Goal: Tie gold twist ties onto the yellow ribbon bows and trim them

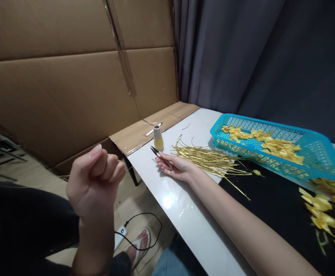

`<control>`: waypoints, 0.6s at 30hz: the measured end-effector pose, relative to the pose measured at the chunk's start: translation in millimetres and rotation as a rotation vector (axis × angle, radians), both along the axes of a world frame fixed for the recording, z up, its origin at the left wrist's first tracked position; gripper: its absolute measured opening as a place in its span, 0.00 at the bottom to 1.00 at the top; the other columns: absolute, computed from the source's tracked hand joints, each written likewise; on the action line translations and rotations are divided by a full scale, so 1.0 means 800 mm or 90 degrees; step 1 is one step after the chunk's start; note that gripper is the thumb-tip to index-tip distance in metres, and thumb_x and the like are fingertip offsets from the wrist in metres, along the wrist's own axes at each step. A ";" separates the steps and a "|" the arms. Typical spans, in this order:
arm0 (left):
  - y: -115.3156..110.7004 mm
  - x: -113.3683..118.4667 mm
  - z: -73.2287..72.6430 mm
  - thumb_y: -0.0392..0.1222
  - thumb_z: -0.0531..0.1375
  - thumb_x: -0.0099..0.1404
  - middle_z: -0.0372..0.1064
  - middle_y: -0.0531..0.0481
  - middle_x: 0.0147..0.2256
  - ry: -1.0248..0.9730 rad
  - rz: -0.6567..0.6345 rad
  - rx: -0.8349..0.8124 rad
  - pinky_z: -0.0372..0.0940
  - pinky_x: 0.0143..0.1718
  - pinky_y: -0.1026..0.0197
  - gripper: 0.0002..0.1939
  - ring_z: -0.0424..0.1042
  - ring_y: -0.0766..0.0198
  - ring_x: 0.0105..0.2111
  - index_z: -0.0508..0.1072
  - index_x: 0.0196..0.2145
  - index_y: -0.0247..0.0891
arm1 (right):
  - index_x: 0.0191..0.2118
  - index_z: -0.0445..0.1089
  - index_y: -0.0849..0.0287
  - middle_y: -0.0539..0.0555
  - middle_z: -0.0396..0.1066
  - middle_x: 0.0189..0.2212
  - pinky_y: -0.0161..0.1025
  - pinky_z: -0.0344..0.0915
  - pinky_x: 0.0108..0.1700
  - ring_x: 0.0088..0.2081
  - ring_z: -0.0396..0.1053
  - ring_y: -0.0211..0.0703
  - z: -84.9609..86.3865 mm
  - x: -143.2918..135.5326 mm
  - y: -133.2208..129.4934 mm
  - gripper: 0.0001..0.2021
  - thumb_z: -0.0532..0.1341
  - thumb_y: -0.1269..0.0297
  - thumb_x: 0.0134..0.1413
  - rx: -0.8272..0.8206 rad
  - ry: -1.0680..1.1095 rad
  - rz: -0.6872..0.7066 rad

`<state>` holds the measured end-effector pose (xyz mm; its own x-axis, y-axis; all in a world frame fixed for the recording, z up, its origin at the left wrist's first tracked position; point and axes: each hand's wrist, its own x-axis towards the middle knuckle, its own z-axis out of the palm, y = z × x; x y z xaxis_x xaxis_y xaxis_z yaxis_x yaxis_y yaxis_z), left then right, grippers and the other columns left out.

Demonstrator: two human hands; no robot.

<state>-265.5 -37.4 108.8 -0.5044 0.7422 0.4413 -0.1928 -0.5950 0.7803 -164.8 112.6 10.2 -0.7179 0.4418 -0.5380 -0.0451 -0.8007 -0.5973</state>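
Cardboard walled off the white table [184, 214] where my right hand [175, 166] lay, fingers closed on small snips [159, 155] beside 1 thread spool [158, 137]. They looked light, stiff, sharp-tipped; best gripped mid-handle. My left hand [94, 180] hung fisted; contents unclear.

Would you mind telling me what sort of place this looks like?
Probably a home craft corner: a table with gold strips, a blue basket of folded yellow ribbon pieces, and cardboard lining the wall.
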 end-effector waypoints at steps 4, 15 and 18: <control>-0.001 0.001 0.002 0.35 0.53 0.60 0.29 0.58 0.14 -0.003 -0.006 0.000 0.37 0.11 0.64 0.24 0.33 0.73 0.12 0.39 0.16 0.37 | 0.40 0.69 0.64 0.50 0.71 0.32 0.31 0.69 0.26 0.26 0.69 0.32 -0.003 -0.003 0.003 0.07 0.59 0.65 0.64 0.030 -0.014 -0.009; -0.005 -0.003 -0.006 0.37 0.56 0.58 0.33 0.58 0.15 0.026 0.062 0.002 0.45 0.15 0.66 0.24 0.36 0.73 0.14 0.42 0.16 0.37 | 0.26 0.74 0.64 0.52 0.73 0.24 0.29 0.66 0.27 0.21 0.66 0.31 0.005 0.062 -0.013 0.10 0.65 0.65 0.55 0.324 -0.119 -0.079; -0.008 -0.007 -0.021 0.39 0.57 0.56 0.43 0.57 0.16 0.067 0.104 -0.035 0.51 0.20 0.66 0.19 0.47 0.72 0.18 0.51 0.16 0.36 | 0.26 0.75 0.60 0.51 0.73 0.24 0.31 0.64 0.27 0.25 0.66 0.36 0.012 0.131 -0.028 0.09 0.70 0.60 0.46 0.450 -0.176 -0.127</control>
<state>-271.4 -43.6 92.1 -0.5736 0.6786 0.4588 -0.0131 -0.5676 0.8232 -60.3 90.6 19.4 -0.4697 0.8525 -0.2294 0.0769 -0.2193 -0.9726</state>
